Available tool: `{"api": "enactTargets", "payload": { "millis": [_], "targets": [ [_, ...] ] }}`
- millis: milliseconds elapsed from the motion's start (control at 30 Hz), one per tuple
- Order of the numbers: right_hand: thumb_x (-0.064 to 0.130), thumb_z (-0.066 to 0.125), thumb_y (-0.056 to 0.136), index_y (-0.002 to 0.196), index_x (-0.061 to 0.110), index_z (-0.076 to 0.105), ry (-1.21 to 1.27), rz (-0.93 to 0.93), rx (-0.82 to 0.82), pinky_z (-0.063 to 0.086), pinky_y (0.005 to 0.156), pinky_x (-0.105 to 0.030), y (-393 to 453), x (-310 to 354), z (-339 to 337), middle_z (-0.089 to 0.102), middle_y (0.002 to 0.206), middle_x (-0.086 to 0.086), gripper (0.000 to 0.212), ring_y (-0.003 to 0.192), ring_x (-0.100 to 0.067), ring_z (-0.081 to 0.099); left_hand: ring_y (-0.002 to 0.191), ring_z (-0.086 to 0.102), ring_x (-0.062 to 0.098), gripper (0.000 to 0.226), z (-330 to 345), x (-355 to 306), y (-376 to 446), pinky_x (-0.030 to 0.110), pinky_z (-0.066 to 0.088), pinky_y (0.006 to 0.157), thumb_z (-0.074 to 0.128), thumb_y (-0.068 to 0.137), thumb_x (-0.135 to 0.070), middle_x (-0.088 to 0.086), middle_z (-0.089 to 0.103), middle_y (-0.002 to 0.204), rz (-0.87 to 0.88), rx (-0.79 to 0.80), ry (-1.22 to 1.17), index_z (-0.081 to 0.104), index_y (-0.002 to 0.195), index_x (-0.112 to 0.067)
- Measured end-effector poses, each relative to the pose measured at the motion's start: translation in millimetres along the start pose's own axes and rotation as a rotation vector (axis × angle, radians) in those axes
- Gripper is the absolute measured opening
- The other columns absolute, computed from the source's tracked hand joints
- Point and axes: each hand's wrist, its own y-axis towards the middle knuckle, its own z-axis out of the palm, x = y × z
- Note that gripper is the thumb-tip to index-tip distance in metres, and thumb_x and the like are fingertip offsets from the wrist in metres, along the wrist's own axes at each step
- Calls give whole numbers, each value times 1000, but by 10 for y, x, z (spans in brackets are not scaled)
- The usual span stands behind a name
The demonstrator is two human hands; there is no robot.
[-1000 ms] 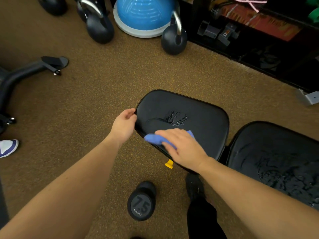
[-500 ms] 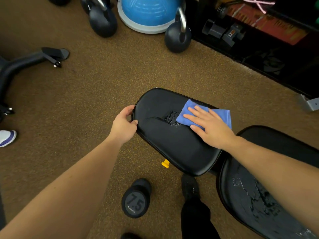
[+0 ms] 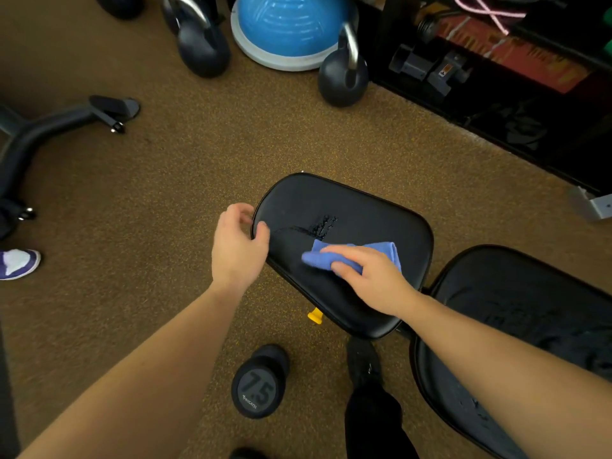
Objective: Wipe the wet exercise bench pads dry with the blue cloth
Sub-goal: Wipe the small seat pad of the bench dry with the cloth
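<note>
Right hand [image 3: 371,279] presses blue cloth [image 3: 331,258] on seat pad [image 3: 364,213]; left hand [image 3: 236,246] grips edge.

A: How does your head view look for light?

B: Even and soft from overhead; your forearms throw only faint shadows on the brown floor [image 3: 139,200].

A: Any glare?

B: A dull sheen on the seat pad [image 3: 347,207], where the wet patch [image 3: 323,224] glints. The shelving [image 3: 496,81] at upper right sinks into darkness.

A: Sharpness?

B: Crisp at centre. Your right hand [image 3: 367,276] is slightly smeared, and the wide lens bends the edges outward.
</note>
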Motion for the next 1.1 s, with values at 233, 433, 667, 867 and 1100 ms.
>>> {"api": "enactTargets", "payload": {
  "millis": [233, 433, 667, 867, 1100],
  "targets": [
    [31, 35, 108, 131, 24, 64, 632, 252, -182, 35, 100, -5, 156, 708, 172, 61, 129, 22, 38, 125, 7, 51, 87, 67, 21, 44, 249, -426, -596, 46, 54, 84, 60, 86, -60, 5, 71, 93, -110, 264, -491, 68, 96, -18],
    [26, 29, 107, 122, 32, 66, 625, 249, -234, 48, 100, -27, 158, 668, 69, 66, 125, 13, 41, 115, 1, 60, 95, 66, 31, 21, 273, -217, -328, 58, 53, 85, 62, 89, -38, 10, 68, 98, -170, 34, -453, 61, 98, -20],
    [35, 36, 106, 148, 29, 45, -451, 130, -183, 18, 123, -44, -8, -176, -337, 36, 158, 6, 43, 149, -14, 22, 154, -5, 32, 70, 453, 101, -113, 48, 2, 125, 37, 103, -49, 8, 4, 168, 381, 57, 535, 6, 161, -22],
    [68, 11, 98, 153, 47, -19, -899, 205, 91, -5, 121, -57, 30, -472, -545, -25, 164, 3, 66, 150, -27, -26, 154, -10, 32, 59, 725, 188, -41, 51, 2, 124, 11, 105, -42, 1, 4, 169, 516, 167, 853, 10, 161, -25],
    [74, 9, 94, 150, 54, -17, -849, 189, 91, -5, 121, -54, 51, -551, -636, -23, 164, 9, 65, 151, -23, -22, 154, 1, 33, 57, 807, 22, 386, 51, 3, 124, 17, 105, -43, 1, 16, 167, 594, 181, 843, 21, 160, -27]
  ]
}}
